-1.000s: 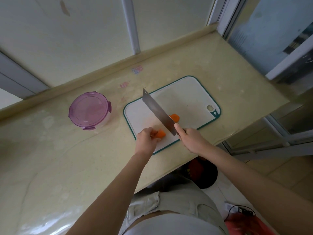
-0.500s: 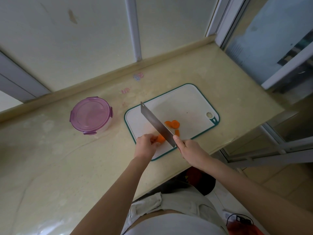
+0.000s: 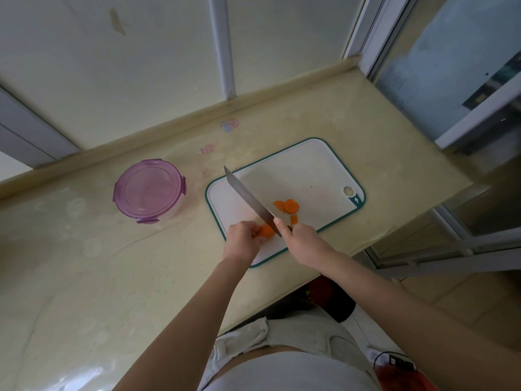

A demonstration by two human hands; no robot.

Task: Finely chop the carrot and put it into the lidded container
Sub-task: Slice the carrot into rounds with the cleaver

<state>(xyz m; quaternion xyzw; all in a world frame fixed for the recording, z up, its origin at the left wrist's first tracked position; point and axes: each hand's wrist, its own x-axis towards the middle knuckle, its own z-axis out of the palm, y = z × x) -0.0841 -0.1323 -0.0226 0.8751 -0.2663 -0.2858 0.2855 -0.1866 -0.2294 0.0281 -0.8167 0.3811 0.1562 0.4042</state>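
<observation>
Carrot stub on the cutting board, pinched in curled fingers of the left hand, points right at the knife gripped by the right hand; lidded container stands well left, closed

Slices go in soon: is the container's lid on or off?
On: the purple lid sits flat over the container.

Beige stone countertop w/ raised back lip; off-white wall panels behind, split by pale vert. strip. Glass sliding door at rt, tan tile floor below. Soft daylight.
</observation>
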